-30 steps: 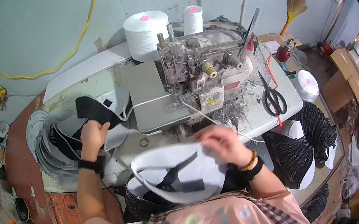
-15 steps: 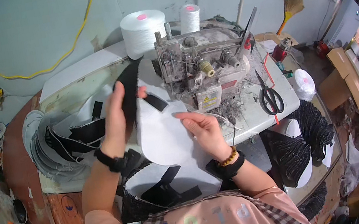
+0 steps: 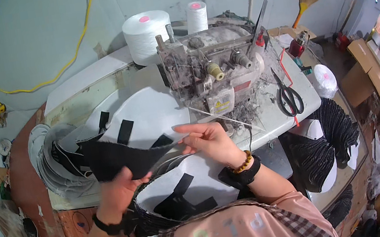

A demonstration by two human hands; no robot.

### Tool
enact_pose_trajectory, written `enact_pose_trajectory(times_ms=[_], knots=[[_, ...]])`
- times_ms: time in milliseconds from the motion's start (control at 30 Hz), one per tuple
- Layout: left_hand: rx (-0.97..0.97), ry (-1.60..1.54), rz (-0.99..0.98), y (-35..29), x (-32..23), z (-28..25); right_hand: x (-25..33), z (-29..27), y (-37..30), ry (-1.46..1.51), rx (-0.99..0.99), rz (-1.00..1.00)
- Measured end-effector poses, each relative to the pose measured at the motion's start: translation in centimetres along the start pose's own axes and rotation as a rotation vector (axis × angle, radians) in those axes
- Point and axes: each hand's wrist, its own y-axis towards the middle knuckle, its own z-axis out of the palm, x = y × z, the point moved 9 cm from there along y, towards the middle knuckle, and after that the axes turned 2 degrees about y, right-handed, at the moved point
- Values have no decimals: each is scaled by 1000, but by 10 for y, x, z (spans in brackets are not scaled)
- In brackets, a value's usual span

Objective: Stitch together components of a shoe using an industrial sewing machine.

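Note:
A curved white fabric piece [image 3: 146, 113] with a black panel and black tabs is spread in front of the overlock sewing machine [image 3: 222, 70]. At its black near edge, my left hand [image 3: 121, 193] grips the panel, the fingers partly hidden and slightly blurred. My right hand [image 3: 208, 143] pinches the piece's right edge between thumb and forefinger, beside a black tab. Under my hands, against my apron, sits a bundle of similar white and black pieces [image 3: 194, 175]. Thin white cord trails from the machine to the right of my right hand.
More stacked pieces [image 3: 49, 162] stand on the table's left. Black scissors [image 3: 289, 97] lie right of the machine amid lint. Two white thread cones [image 3: 149, 40] rise behind it. Fanned black pieces [image 3: 307, 159] rest at the right, below a wrapped white cone [image 3: 325, 80].
The fabric piece has swung from upright to spread out, its black panel now toward me. My left hand has come down and nearer; my right hand has moved slightly left and down.

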Motion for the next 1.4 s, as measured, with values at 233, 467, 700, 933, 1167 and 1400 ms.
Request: enact_pose_trajectory(times_ms=[233,467,700,933,1167,1400], knots=[[274,1099,420,-8,-28,81,28,3,-24,-395,-17,-238],[259,1312,721,42,-41,106,49,7,-42,-700,-95,-338],[127,705,336,32,-41,83,47,27,-39,-837,-75,-448],[99,-263,-181,53,-2,65,51,16,-37,-1007,-174,-711],[-124,479,257,87,-46,26,47,17,-41,-1184,-154,-750],[-56,44,211,113,-59,6,50,20,-31,-1189,-167,-750]])
